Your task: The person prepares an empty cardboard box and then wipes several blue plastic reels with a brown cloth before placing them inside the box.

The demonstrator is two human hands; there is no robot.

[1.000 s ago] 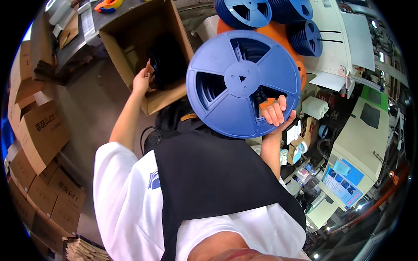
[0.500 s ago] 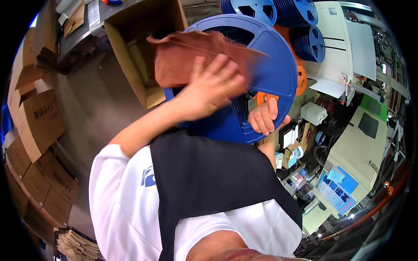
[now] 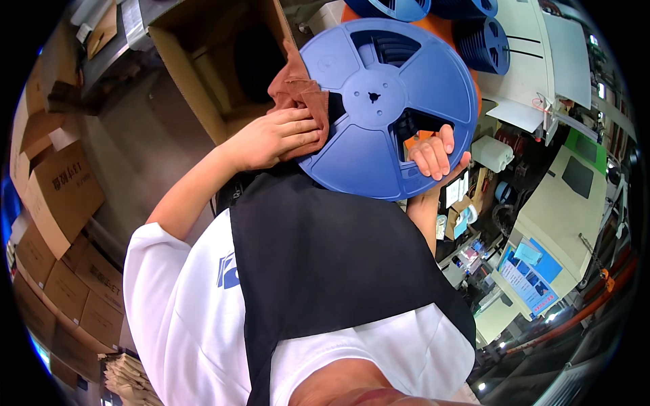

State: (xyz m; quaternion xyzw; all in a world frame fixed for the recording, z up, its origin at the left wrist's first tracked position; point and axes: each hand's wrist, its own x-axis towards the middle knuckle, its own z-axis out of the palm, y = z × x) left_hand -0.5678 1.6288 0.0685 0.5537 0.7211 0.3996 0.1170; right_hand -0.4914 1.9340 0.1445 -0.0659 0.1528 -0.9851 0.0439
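Head cam: big blue plastic reel (image 3: 379,111) up at 1 o'clock. My right hand (image 3: 434,155) is curled round its rim near the reel's 4 o'clock, left hand (image 3: 274,137) gripping a brown rag (image 3: 305,98) at its 9. Cardboard carton (image 3: 64,193) with dark printed characters at 9 o'clock.

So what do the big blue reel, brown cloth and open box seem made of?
Blue reel: probably molded plastic, satin, evenly coloured with crisp cutouts.
Brown cloth: soft, matte fabric, judging by its folds.
Open box: likely matte cardboard, given its tan walls and thin edges.
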